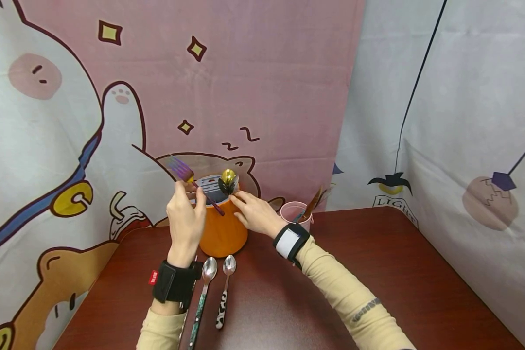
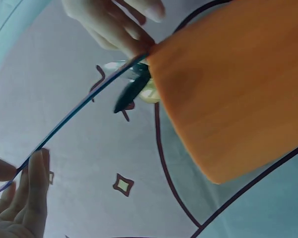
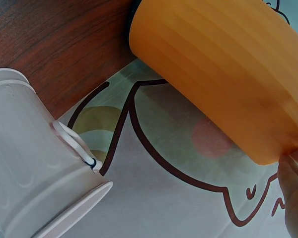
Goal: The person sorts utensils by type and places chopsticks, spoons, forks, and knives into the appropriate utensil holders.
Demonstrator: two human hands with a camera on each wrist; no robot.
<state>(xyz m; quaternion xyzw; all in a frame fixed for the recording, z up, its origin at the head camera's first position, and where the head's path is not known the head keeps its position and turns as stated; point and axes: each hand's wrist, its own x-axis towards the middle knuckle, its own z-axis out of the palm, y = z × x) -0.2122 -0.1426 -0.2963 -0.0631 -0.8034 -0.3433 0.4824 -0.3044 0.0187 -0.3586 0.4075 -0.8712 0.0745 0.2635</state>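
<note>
My left hand [image 1: 185, 214] pinches a fork [image 1: 181, 168] with purple, iridescent tines, raised in front of an orange container [image 1: 223, 233]. The fork's handle slants down to the right across the container's rim. My right hand [image 1: 258, 212] is at the rim's right side, its fingertips touching there in the right wrist view. Beside those fingers, a gold spoon [image 1: 228, 175] and a dark utensil head [image 1: 223, 187] stick up out of the container. In the left wrist view, the fork handle's far end overlaps the rim close to the right fingertips.
A teal-handled spoon [image 1: 201, 299] and a spoon with a black-and-white handle [image 1: 221, 301] lie on the brown table [image 1: 315, 296], near my left wrist. A pale pink bucket [image 1: 292, 212] holding several utensils stands right of the container. Printed cloth [image 1: 262, 73] hangs behind.
</note>
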